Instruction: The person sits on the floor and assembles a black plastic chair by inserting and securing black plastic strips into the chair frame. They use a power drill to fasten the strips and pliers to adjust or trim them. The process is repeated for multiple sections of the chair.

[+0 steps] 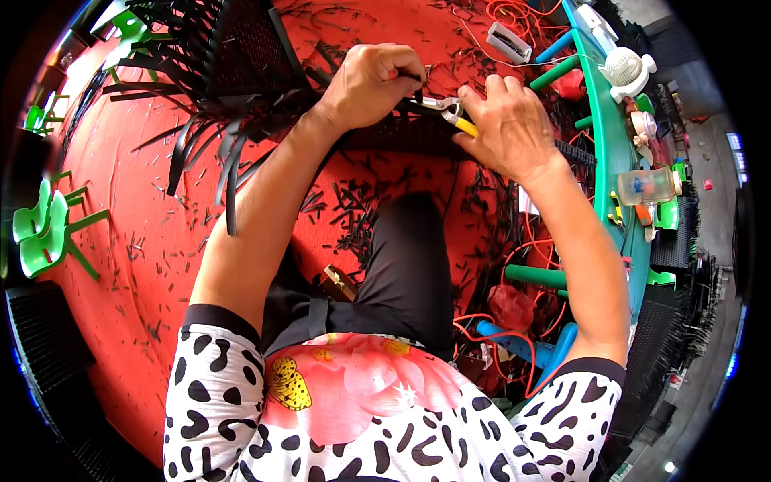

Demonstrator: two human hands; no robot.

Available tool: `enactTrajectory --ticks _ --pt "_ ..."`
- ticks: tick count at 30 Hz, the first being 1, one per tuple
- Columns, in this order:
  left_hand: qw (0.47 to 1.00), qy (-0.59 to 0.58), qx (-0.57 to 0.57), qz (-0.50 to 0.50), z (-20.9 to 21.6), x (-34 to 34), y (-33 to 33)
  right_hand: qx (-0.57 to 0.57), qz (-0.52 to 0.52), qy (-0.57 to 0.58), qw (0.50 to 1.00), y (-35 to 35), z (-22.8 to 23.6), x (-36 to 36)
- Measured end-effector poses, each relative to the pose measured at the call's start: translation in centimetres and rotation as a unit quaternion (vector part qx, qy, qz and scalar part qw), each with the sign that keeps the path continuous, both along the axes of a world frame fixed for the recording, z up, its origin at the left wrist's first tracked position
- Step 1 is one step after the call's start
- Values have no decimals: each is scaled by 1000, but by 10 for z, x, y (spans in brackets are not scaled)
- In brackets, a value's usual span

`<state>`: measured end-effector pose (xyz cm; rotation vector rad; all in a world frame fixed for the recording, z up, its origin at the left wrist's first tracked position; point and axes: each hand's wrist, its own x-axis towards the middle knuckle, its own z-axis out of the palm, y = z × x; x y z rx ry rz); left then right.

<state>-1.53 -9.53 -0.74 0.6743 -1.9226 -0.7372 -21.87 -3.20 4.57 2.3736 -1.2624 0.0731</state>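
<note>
My left hand point(371, 84) is closed, its thumb and fingers pinching a thin black strip point(418, 93) above my lap. From the right, my right hand point(514, 128) grips a pair of hand cutters point(461, 123) with a yellow handle. Their metal jaws point left and lie close to the strip and the left fingertips; whether the blades touch it I cannot tell. A black woven piece point(249, 52) stands beyond my left forearm, with many loose flat strip ends fanning out to the left. Part of it runs beneath both hands and is partly hidden.
Black offcuts point(353, 213) litter the red floor covering point(152, 233). At the right stands a green table point(601, 153) carrying a glass jar point(646, 186) and a white figurine point(626, 72). Orange cord point(530, 321) tangles below it. Green chairs point(48, 229) stand far left.
</note>
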Motion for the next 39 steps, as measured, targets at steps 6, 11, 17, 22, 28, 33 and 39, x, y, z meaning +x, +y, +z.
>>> enactTrajectory --ticks 6,11,17,22,28,33,39 --pt "995 14 53 -86 2 8 -12 13 -48 -161 986 19 -17 -36" --pt "961 -9 152 -232 9 16 -16 44 -314 -210 925 148 -26 -174" --pt "971 83 123 -189 4 9 -16 114 -763 -71 632 409 -46 -363" --pt "973 118 129 -148 0 10 -14 102 -751 -21 652 405 -48 -342" --pt "978 130 136 -95 -3 8 4 138 -217 -448 856 138 -25 -103" --pt "977 143 145 -62 -11 -1 17 29 -10 -392 919 31 -37 55" --pt "986 164 19 26 -21 3 31 129 -47 -459 877 29 -51 68"
